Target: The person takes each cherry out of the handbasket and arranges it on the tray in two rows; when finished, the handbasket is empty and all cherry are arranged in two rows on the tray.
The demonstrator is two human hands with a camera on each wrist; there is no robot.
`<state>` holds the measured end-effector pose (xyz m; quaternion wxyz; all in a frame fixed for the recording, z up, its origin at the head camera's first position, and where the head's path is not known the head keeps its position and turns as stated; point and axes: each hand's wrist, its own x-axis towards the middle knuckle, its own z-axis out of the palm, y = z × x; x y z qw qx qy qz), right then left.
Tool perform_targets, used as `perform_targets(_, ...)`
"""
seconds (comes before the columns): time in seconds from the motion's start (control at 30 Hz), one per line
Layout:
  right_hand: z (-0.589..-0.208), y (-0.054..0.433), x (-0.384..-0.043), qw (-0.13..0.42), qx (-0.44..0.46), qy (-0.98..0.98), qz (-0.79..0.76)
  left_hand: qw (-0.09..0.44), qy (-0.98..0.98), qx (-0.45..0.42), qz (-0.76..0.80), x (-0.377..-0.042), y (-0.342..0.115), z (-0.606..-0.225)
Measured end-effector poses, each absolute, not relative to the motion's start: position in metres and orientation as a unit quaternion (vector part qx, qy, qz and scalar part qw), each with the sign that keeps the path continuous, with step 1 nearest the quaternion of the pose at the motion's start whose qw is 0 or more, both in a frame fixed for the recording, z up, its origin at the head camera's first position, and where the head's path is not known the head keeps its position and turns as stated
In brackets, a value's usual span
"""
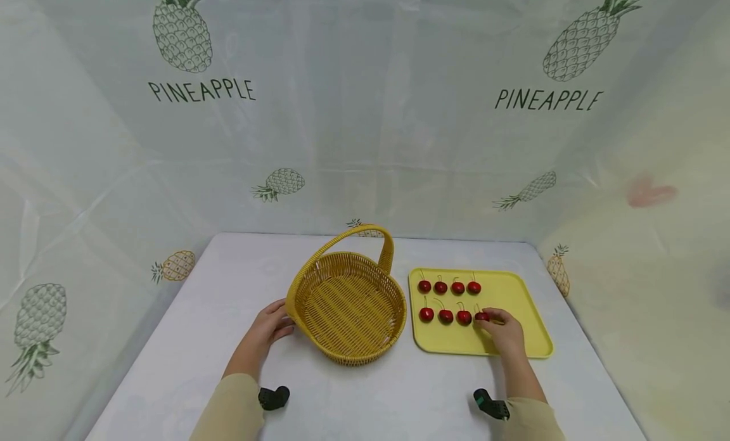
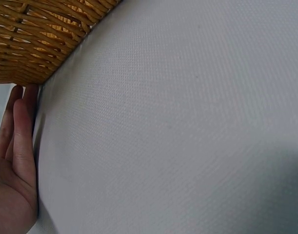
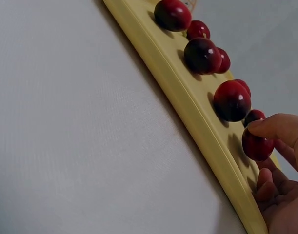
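Observation:
A yellow woven basket (image 1: 349,355) with an arched handle stands on the table. My left hand (image 1: 272,325) is at its left side, fingers mostly straight and right at the woven wall (image 2: 36,44). To the basket's right lies a yellow tray (image 1: 516,289) with red cherries (image 1: 445,316) in two rows, thin stems on them. At the right end of the nearer row my right hand (image 1: 504,332) pinches a cherry (image 3: 257,146) between thumb and fingers, low over the tray. The thumb lies on the cherry's side in the right wrist view.
A white cloth-like surface covers the table (image 1: 376,406). Behind it and at both sides hangs a pale curtain (image 1: 365,130) printed with pineapples. The basket's handle (image 1: 384,254) rises above its rim, leaning toward the back.

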<state>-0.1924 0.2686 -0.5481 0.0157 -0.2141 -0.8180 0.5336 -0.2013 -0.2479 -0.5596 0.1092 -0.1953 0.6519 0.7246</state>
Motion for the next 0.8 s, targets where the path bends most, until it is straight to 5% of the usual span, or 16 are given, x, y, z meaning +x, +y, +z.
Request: perform_targets(0.8,-0.5492,0.2651,-0.1942,0.021,-0.220,-0.814,0.538,0.109,0.661,-0.200,0.715,-0.1981,-0.2440,-0.5518)
